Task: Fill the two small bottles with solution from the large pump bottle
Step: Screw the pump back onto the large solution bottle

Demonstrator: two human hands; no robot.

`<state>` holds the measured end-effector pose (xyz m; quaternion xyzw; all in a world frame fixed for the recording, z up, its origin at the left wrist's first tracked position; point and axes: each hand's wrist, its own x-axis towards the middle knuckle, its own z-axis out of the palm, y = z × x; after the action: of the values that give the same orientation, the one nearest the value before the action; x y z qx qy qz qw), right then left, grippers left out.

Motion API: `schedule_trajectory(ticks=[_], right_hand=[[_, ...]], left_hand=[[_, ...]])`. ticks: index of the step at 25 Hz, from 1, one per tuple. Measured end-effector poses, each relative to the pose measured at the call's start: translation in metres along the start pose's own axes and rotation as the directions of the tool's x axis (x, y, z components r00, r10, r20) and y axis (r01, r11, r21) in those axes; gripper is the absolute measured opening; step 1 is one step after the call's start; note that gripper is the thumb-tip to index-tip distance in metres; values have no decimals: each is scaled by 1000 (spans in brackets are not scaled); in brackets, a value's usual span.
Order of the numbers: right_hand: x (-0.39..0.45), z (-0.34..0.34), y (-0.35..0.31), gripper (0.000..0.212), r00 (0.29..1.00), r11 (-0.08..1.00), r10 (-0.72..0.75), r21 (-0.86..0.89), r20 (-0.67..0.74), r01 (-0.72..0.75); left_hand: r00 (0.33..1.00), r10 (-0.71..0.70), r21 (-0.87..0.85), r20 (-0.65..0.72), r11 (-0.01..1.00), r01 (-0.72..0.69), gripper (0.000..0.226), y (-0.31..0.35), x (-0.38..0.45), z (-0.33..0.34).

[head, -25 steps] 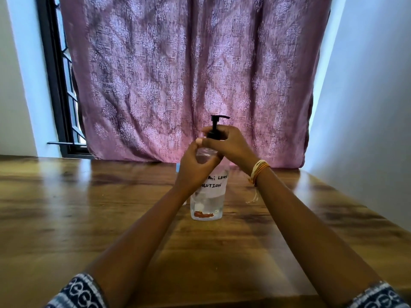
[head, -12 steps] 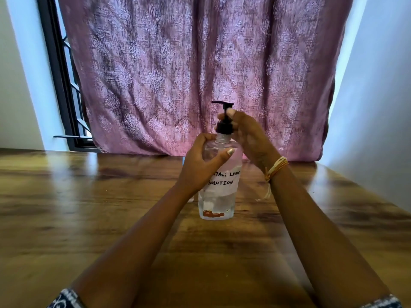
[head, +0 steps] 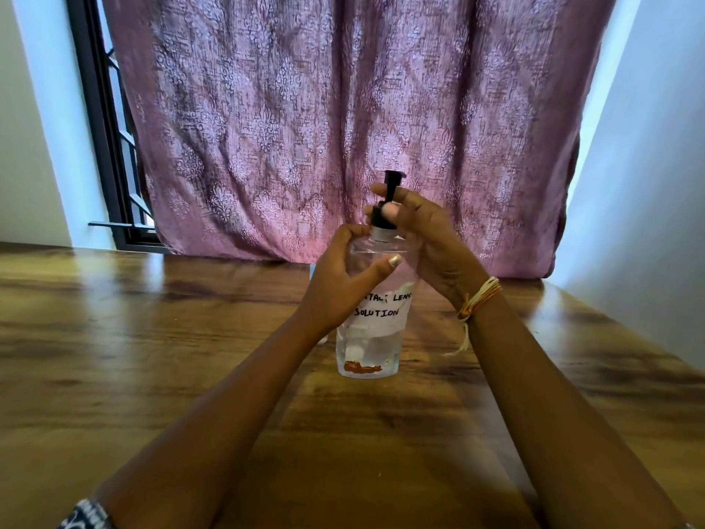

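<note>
The large clear pump bottle [head: 370, 337] stands upright on the wooden table [head: 152, 357], with a white label reading "contact lens solution". My left hand [head: 339, 284] wraps around its shoulder. My right hand [head: 431, 242] grips the black pump top [head: 385, 204] at the neck, fingers closed round it. A small pale object [head: 313, 269] peeks out behind my left hand; I cannot tell what it is. The two small bottles are otherwise hidden.
A pink patterned curtain [head: 343, 127] hangs just behind the table's far edge. A dark window frame [head: 107, 147] is at the left and a white wall [head: 648, 185] at the right. The table's right edge runs diagonally near my right forearm.
The pump nozzle has turned from pointing sideways to pointing roughly at me. My right hand shifted round the pump collar; my left hand stayed on the bottle. The camera moved closer.
</note>
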<state>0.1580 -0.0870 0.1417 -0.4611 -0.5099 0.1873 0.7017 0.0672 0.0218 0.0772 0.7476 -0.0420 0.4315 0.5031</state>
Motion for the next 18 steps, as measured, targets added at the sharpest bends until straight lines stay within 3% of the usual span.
schedule_trajectory(ticks=[3,10,15,18], right_hand=[[-3,-7,-8,32,995,999,33,18,95,-35],[-2,8,0,30,981,940,-116,-337,-156,57],[-6,-6,-12,29,998,992,-1,-123,57,8],[-7,-4,-11,25,998,981,-57,-185,-22,52]], left_hand=[[1000,-13,-5,15,1000,13,55,0,-2,-1],[995,-82,-65,51,994,85,63,-5,-5,2],[996,-84,-58,36,995,86,62,-4,-7,3],[997,-69,-71,36,995,71,61,-2,-8,5]])
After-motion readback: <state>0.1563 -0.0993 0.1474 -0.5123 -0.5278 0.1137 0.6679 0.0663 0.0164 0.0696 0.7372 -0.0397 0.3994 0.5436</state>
